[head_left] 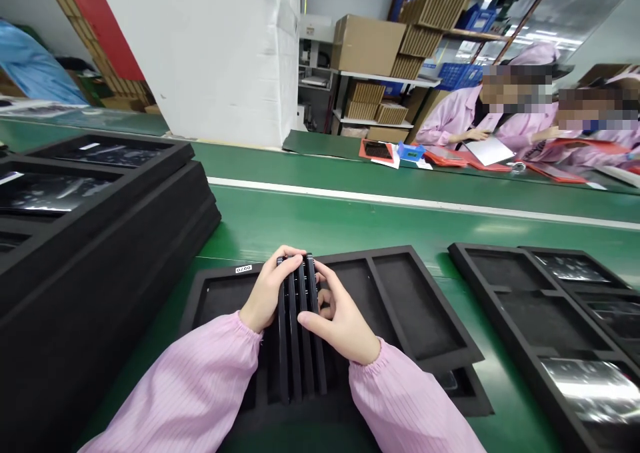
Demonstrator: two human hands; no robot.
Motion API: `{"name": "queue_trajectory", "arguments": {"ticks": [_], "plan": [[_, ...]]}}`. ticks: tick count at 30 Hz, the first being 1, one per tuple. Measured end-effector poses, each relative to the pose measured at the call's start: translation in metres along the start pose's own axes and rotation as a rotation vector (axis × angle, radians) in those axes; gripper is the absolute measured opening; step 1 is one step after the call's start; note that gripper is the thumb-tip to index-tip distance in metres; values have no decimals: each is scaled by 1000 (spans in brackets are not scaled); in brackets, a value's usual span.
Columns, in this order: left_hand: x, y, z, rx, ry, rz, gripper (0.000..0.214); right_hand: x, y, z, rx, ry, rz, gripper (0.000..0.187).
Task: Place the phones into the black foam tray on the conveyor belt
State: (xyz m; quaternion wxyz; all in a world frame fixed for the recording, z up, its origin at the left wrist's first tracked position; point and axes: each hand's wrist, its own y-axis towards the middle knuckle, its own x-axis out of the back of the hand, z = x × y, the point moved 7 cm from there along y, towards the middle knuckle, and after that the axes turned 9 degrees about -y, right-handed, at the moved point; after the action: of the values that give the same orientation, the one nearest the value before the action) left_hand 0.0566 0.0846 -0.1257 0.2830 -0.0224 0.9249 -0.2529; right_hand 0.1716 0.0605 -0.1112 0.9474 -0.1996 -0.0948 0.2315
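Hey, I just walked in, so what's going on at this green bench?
A person in pink sleeves is holding several thin black panels side by side with both hands, the left hand on one side and the right hand on the other. They're over a black tray with compartments. To the left is a stack of black trays; to the right, another tray holds glossy panels. Across the bench, other people in pink sit at work.

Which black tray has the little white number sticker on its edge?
The upper tray beneath the left hand and right hand: the white sticker sits on its far rim. No other visible tray rim shows one.
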Motion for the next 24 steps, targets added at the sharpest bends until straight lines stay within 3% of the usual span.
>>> {"name": "queue_trajectory", "arguments": {"ticks": [18, 21, 24], "plan": [[-1, -3, -5, -36, 19, 42, 36, 5, -5, 5, 58, -109, 1, 78], [-2, -2, -5, -50, 60, 53, 36, 17, -10, 34, 190, -391, -31, 81], [-5, -2, -5, -67, 114, 93, 36, 33, -29, 100, 428, -664, -250, 70]]}}
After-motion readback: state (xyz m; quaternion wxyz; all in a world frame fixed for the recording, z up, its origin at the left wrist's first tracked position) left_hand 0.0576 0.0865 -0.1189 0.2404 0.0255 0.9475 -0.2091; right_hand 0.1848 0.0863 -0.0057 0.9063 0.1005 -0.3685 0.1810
